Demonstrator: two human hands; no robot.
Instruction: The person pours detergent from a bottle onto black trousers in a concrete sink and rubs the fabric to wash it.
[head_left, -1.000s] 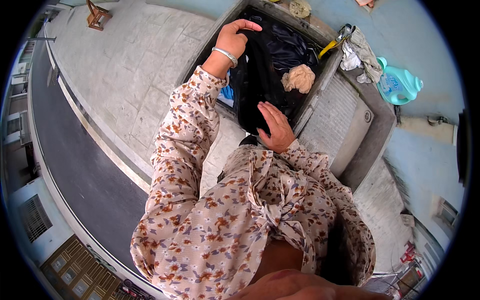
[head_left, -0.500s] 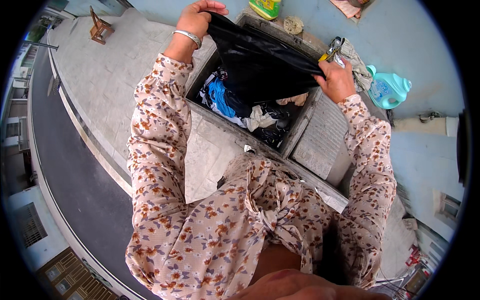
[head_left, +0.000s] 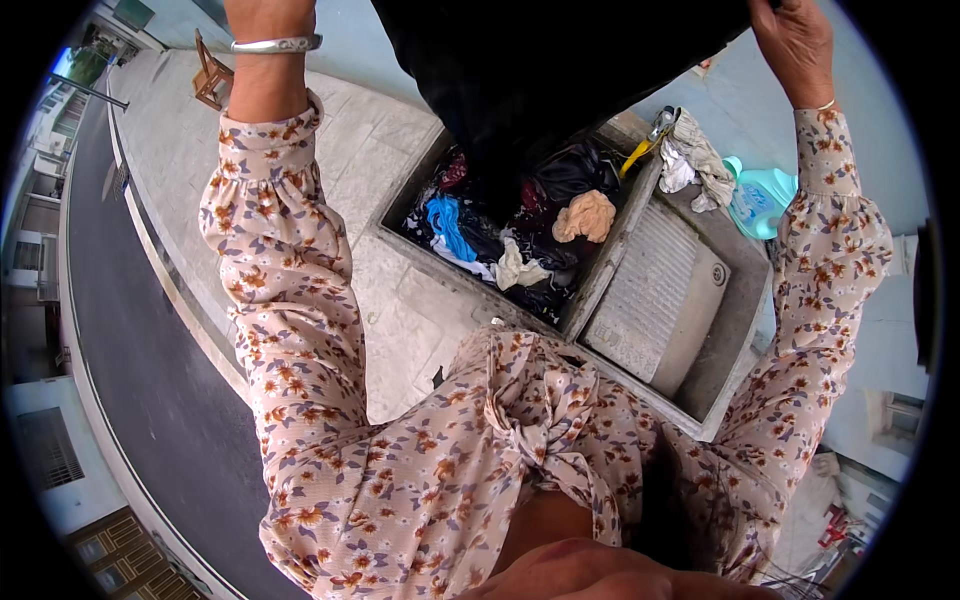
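A large black cloth (head_left: 560, 60) is raised and spread between my two arms, its lower tip hanging over the basin. My right hand (head_left: 795, 45), up at the top right, is closed on the cloth's right corner. At the top left, only the wrist and back of my left hand (head_left: 270, 15) show, with a silver bangle below; its fingers lie beyond the picture's edge. Wet laundry fills the stone basin (head_left: 405, 205) underneath: a blue cloth (head_left: 449, 226), a white cloth (head_left: 519, 264), a peach cloth (head_left: 585, 217) and dark pieces.
Right of the basin is a ribbed washboard sink (head_left: 640, 285) with a drain. A grey rag (head_left: 705, 150), a yellow-handled tool (head_left: 640, 150) and a turquoise detergent jug (head_left: 762, 200) sit along its back ledge. A wooden chair (head_left: 210, 75) stands on the paving, far left.
Both hands have risen and moved apart, lifting the black cloth up and away from the basin. More of the laundry and the washboard sink now shows.
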